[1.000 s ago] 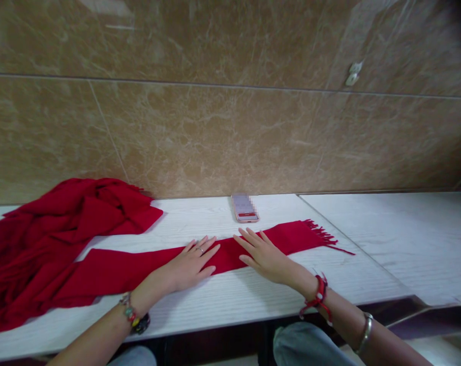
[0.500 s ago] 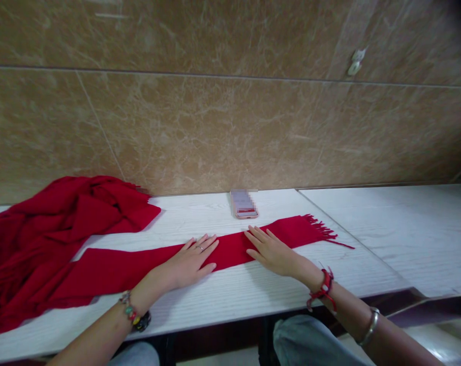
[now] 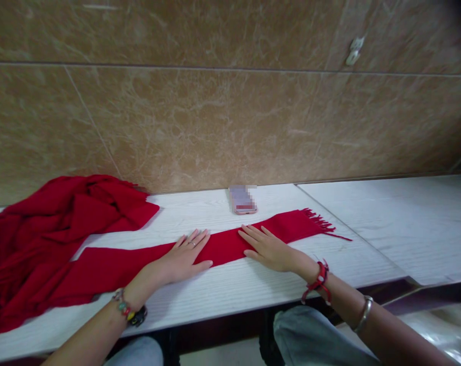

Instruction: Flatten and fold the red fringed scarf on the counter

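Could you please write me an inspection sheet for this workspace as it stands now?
Surface: white wood-grain table, with a seam right of the fringe.
Job's things: fringed red strip, laid out lengthwise; bunched red cloth at its left end. Cannot tell whether they are one piece.
Clutter: phone lying near the wall, beyond the strip.
Hands: left hand and right hand both palm down on the strip, apart, red showing between them.
Cables: nothing seen.
Surroundings: brown marbled wall behind, bearing a small pale fitting, kind unclear.
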